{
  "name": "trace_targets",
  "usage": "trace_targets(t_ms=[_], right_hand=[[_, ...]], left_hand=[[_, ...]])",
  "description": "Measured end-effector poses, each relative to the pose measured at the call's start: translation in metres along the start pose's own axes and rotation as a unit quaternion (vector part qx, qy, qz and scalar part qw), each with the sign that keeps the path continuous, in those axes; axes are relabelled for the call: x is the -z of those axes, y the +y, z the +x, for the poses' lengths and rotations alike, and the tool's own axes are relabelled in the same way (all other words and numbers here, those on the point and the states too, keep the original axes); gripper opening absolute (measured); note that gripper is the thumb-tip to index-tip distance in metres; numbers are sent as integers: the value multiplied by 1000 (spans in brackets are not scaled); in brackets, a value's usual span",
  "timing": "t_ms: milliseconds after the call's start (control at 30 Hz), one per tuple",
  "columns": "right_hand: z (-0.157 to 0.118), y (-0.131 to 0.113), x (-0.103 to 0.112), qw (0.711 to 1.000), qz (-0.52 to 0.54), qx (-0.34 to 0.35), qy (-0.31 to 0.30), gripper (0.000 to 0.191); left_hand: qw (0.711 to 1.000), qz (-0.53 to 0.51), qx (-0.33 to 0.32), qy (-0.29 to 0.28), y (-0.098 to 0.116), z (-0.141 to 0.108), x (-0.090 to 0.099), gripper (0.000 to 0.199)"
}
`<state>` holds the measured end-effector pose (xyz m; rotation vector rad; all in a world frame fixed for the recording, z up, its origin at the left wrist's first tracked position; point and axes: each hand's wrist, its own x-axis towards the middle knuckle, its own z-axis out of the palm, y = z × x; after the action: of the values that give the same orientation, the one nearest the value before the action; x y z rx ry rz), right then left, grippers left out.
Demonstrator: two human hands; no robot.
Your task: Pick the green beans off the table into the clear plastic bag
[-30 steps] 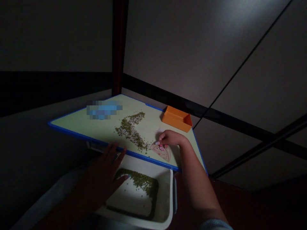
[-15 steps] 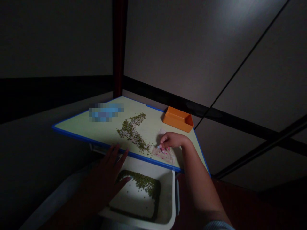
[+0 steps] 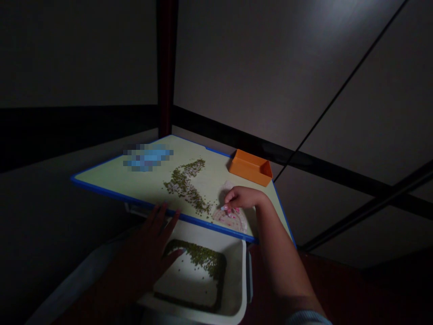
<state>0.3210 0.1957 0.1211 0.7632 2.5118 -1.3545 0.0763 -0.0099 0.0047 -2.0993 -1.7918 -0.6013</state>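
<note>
Well, the right fingers (image 3: 230, 197) are curled together, tips down at a pale pink-flecked sheet (image 3: 230, 220), though I cannot tell whether they pinch it. The right hand (image 3: 244, 197) sits just right of the lower end of the mung beans (image 3: 184, 186), whose trail runs up and left across the blue-edged surface (image 3: 118, 194). It lies nearer them than the left hand (image 3: 145, 243), whose spread fingers (image 3: 165, 219) reach over the surface's edge above a white tray (image 3: 233, 271).

The right hand (image 3: 243, 197) rests its fingertips on a pink-patterned plastic sheet (image 3: 230, 219) beside a trail of green beans (image 3: 184, 183) on a blue-edged board (image 3: 111, 174). The left hand (image 3: 149, 248) spreads at the board's near edge, over a white tub (image 3: 237, 271) holding more beans. An orange tray (image 3: 251, 168) sits far right.
</note>
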Motion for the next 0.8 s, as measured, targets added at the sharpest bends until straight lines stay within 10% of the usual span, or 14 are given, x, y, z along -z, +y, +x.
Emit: trace_targets(t_ms=[800], right_hand=[[0,-7,-2,999,-23,-37,18,22]], left_hand=[[1000,6,-10,24,-1,-2,-4,77]])
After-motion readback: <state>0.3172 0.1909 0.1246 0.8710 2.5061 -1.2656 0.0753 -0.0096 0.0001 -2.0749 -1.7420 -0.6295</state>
